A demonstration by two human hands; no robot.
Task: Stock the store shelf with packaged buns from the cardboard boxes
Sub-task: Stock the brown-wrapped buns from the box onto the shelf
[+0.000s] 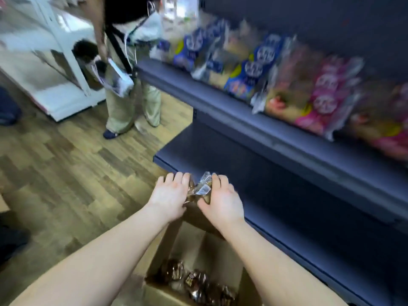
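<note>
Both hands held one pack point(199, 188) between them. The right hand point(223, 202) gripped its right side, fingers bent over the top and thumb under the near edge. The left hand point(170, 195) closed on its left side with bent fingers, though blur made it hard to tell how far they wrapped round. Neither hand had a free finger spread wide.

The pack sat above the far flap of the open box point(220, 250), just at the front edge of the lower shelf point(220, 155) and not yet on it.

It looked light and soft: brown buns in thin, clear, crinkled film with a small label. The film would likely be slippery and the buns easy to crush, so the best hold seemed a gentle one on the two sides, or by the gathered film at the top, never a squeeze through the middle.

More buns point(194, 281) lay in the bottom of the box, well apart from the hands. The lower shelf showed bare board where the pack was headed. The upper shelf point(220, 102) carried a row of blue and pink bags point(242, 69). Another person point(132, 85) stood on the wood floor point(66, 162) beyond the shelf end.
</note>
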